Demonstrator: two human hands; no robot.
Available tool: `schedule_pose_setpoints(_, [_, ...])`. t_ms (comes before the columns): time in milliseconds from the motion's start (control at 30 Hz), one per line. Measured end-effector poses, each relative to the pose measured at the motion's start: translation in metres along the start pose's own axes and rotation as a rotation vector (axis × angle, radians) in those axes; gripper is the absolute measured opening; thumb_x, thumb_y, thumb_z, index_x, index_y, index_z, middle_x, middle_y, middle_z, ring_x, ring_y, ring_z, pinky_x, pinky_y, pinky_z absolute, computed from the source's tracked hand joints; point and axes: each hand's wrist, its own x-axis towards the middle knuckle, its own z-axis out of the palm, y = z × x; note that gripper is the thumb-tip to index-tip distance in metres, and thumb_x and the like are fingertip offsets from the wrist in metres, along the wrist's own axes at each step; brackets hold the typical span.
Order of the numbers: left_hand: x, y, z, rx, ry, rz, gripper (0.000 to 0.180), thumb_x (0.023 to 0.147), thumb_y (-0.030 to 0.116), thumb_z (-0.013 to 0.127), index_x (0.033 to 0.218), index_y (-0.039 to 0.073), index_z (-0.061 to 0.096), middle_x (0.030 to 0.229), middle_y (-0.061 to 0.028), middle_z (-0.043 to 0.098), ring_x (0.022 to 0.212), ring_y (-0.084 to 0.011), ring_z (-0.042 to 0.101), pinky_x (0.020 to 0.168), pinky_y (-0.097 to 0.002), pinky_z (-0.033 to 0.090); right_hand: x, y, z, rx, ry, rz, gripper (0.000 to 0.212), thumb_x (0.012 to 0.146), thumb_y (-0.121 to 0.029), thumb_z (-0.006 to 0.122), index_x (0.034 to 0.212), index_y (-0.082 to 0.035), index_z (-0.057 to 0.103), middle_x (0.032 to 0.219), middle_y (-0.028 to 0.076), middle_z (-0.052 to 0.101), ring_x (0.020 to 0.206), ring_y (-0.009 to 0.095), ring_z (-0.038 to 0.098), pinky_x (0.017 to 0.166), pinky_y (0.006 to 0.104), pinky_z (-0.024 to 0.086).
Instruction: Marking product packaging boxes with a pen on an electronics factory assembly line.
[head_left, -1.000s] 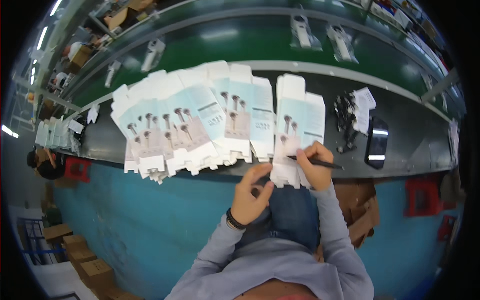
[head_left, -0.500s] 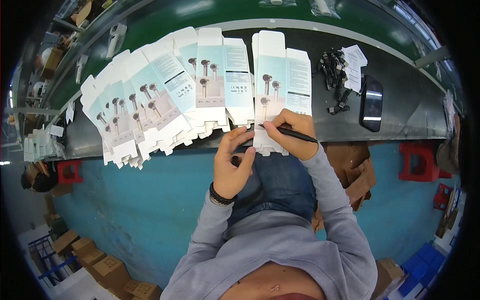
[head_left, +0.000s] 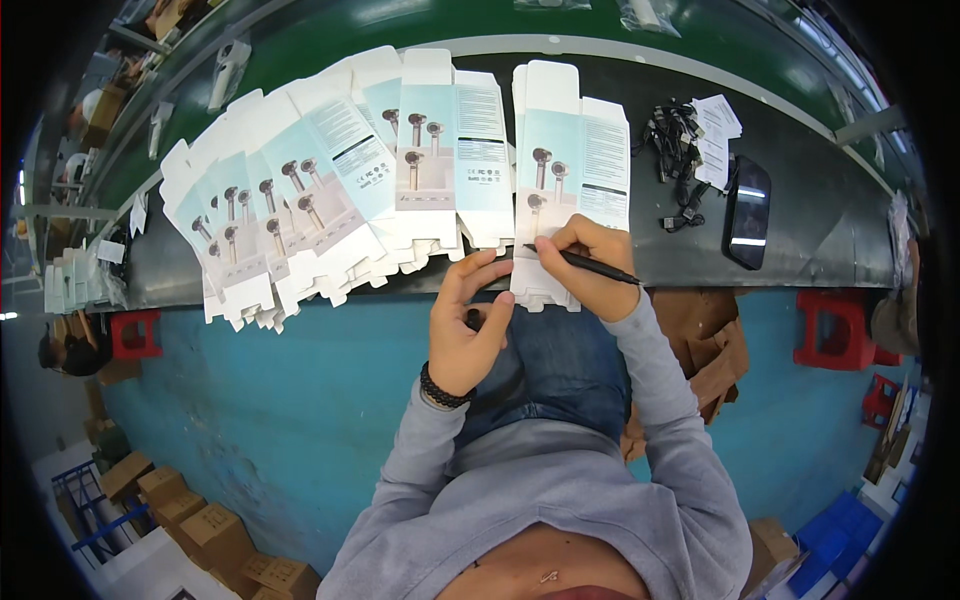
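Observation:
My right hand grips a black marker pen, its tip at the lower part of a flat, unfolded carton. This carton is white and pale blue, printed with pictures of handheld fans, and lies on top of a small stack at the table's front edge. My left hand rests by the carton's lower left edge, fingertips touching or very near it. Between its curled fingers and thumb sits a small black pen cap. Left of it, many more flat cartons lie fanned out and overlapping.
Right of the cartons, a tangle of black cables, white paper slips and a black phone lie on the dark table. Red stools and brown cardboard are below the table edge.
The whole view has shifted slightly. My hands, the pen and the carton keep nearly the same places relative to one another; any pen stroke is too small to make out.

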Motion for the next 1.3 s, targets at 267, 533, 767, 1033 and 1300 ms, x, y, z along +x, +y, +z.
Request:
schedule_pose_setpoints(267, [0.002, -0.006, 0.009, -0.513, -0.166, -0.094, 0.062, 0.081, -0.002, 0.055, 0.133, 0.011, 0.023, 0.086, -0.0014, 0.051, 0.047, -0.0058, 0.044, 0.042, -0.0186, 0.037, -0.014, 0.018, -0.019, 0.554, 0.174, 0.038, 0.025, 0.080, -0.010, 0.057, 0.066, -0.010, 0.038, 0.056, 0.001, 0.046, 0.047, 0.005, 0.039, 0.042, 0.0187, 0.032])
schedule_pose_setpoints(533, [-0.014, 0.015, 0.005, -0.017, -0.146, 0.095, 0.066, 0.082, 0.001, 0.055, 0.138, 0.007, 0.022, 0.081, -0.0082, 0.062, 0.045, -0.0055, 0.047, 0.043, -0.0191, 0.041, -0.016, 0.006, -0.030, 0.669, -0.044, -0.105, 0.025, 0.077, -0.010, 0.059, 0.074, -0.009, 0.035, 0.055, 0.000, 0.040, 0.048, 0.006, 0.033, 0.045, 0.0199, 0.026])
schedule_pose_setpoints(767, [-0.028, 0.040, -0.053, 0.051, 0.219, 0.356, 0.069, 0.081, 0.000, 0.057, 0.137, 0.004, 0.018, 0.065, -0.0044, 0.058, 0.041, -0.0078, 0.048, 0.037, -0.0202, 0.039, -0.005, -0.133, -0.060, 0.486, -0.492, -0.943, 0.045, 0.070, 0.000, 0.062, 0.108, -0.020, 0.044, 0.049, 0.003, 0.047, 0.032, 0.010, 0.031, 0.031, 0.0238, 0.021])
schedule_pose_setpoints(1033, [-0.040, 0.068, -0.129, 0.196, 0.583, 0.479, 0.061, 0.083, 0.001, 0.055, 0.135, 0.006, 0.023, 0.072, -0.0078, 0.060, 0.040, -0.0045, 0.040, 0.036, -0.0179, 0.030, -0.053, -0.109, -0.138, 0.370, -0.447, -0.801, 0.041, 0.070, 0.000, 0.063, 0.102, -0.020, 0.047, 0.053, 0.004, 0.049, 0.035, 0.011, 0.035, 0.031, 0.0237, 0.022])
schedule_pose_setpoints(1300, [-0.034, 0.057, -0.159, 0.529, 0.822, 0.534, 0.062, 0.083, 0.007, 0.058, 0.134, 0.005, 0.023, 0.104, -0.0192, 0.057, 0.042, -0.0074, 0.045, 0.036, -0.0168, 0.035, -0.035, -0.149, -0.088, 0.381, -0.573, -0.812, 0.037, 0.070, 0.001, 0.064, 0.096, -0.021, 0.051, 0.058, 0.005, 0.051, 0.039, 0.013, 0.039, 0.032, 0.0236, 0.025])
